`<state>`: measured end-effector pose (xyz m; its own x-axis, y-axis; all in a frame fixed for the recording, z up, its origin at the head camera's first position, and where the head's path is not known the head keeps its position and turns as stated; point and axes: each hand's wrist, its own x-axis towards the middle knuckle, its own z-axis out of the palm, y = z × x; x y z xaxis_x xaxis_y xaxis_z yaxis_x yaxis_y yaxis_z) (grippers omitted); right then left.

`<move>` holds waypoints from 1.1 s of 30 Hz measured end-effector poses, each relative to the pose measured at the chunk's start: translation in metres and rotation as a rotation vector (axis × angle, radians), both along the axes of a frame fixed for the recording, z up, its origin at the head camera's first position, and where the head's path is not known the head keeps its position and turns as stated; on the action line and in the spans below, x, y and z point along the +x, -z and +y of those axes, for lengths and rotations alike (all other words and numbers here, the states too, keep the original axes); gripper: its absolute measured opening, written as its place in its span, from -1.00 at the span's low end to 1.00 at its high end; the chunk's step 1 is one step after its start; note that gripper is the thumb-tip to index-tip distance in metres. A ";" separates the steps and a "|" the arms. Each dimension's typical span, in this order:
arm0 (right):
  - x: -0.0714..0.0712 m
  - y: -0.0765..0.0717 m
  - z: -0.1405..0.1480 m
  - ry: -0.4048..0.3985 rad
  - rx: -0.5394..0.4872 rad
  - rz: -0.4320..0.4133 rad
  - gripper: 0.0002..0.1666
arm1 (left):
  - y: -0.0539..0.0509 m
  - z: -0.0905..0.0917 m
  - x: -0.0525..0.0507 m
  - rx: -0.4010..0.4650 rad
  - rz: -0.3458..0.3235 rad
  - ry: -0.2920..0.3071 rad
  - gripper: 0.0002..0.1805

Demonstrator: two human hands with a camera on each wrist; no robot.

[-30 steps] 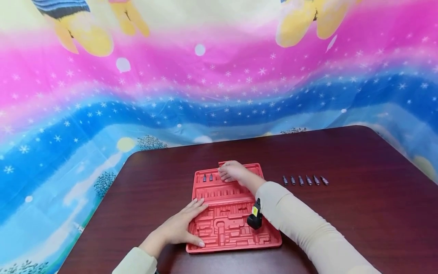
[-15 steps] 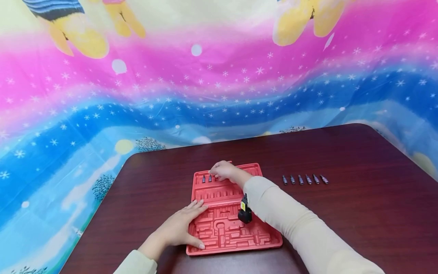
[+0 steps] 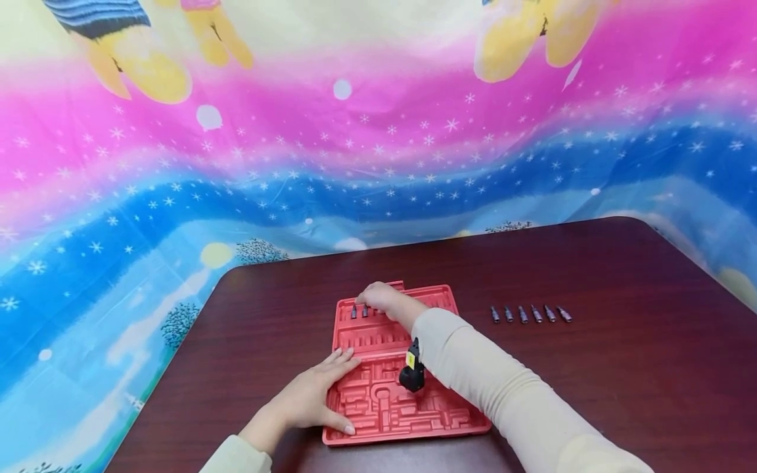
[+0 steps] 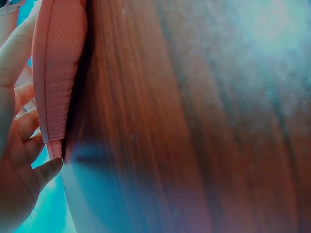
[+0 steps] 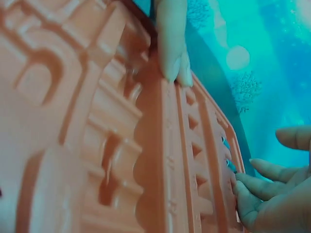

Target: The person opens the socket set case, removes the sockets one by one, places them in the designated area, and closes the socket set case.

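A red tool case [image 3: 408, 430] lies open on the table, its moulded insides facing up. Two dark screwdriver bits [image 3: 353, 313] stand side by side in slots at the far left of its upper half. My right hand [image 3: 381, 299] reaches over them. In the right wrist view, the fingertips [image 5: 241, 180] touch the end of the nearer bit [image 5: 230, 165], while the other fingers extend loosely. My left hand [image 3: 310, 394] rests on the case's left edge with fingers spread, thumb at the near corner. The left wrist view shows that hand beside the case's side wall [image 4: 60, 73].
Several more screwdriver bits [image 3: 537, 315] lie in a row on the table, right of the case. A dark wooden table [image 3: 621, 368] carries everything. Behind it hangs a colourful printed cloth [image 3: 378, 131]. A black wrist camera [image 3: 412, 369] hangs under the right sleeve.
My right hand has moved left along the top of the case, from beside the two bits to over them. My left hand stays on the case edge.
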<state>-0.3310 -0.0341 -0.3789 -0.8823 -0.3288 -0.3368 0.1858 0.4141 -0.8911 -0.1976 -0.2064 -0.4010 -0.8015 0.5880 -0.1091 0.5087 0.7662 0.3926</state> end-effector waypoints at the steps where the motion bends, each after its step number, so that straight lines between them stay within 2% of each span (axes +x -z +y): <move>1: 0.000 0.000 -0.001 0.013 -0.016 -0.001 -0.67 | 0.000 0.000 0.000 0.000 0.002 0.000 0.08; 5: -0.001 0.001 -0.001 0.058 -0.084 -0.017 -0.75 | 0.000 0.001 -0.001 -0.006 0.008 -0.001 0.08; 8: 0.008 -0.011 0.000 0.069 -0.108 -0.018 -0.75 | 0.000 0.001 -0.001 -0.007 0.014 0.000 0.08; 11: 0.005 -0.008 -0.003 0.059 -0.100 0.018 -0.75 | 0.000 0.001 -0.001 -0.001 0.022 0.002 0.08; 14: -0.011 0.013 -0.006 0.051 -0.019 0.111 -0.76 | 0.000 0.000 0.000 0.001 0.024 0.002 0.08; 16: -0.039 0.050 -0.010 0.031 0.020 0.173 -0.80 | 0.000 0.000 0.000 0.002 0.021 0.001 0.08; 18: -0.054 0.067 -0.011 0.023 0.080 0.186 -0.84 | 0.001 0.001 0.000 0.003 0.020 0.003 0.09; 21: -0.058 0.072 -0.014 0.022 0.146 0.167 -0.91 | 0.001 0.000 0.000 0.003 0.023 0.004 0.09; 23: -0.034 0.042 -0.010 0.037 0.192 0.155 -0.95 | 0.001 0.000 0.000 0.004 0.030 0.008 0.09; 26: -0.011 0.018 -0.005 0.037 0.185 0.194 -0.97 | 0.000 -0.001 0.000 0.009 0.039 0.011 0.09; 28: -0.005 0.011 -0.002 0.033 0.153 0.199 -0.96 | 0.001 -0.001 0.000 0.010 0.043 0.012 0.09; 33: -0.006 0.011 0.001 0.045 0.055 0.168 -0.94 | 0.003 -0.001 -0.001 0.012 0.046 0.013 0.09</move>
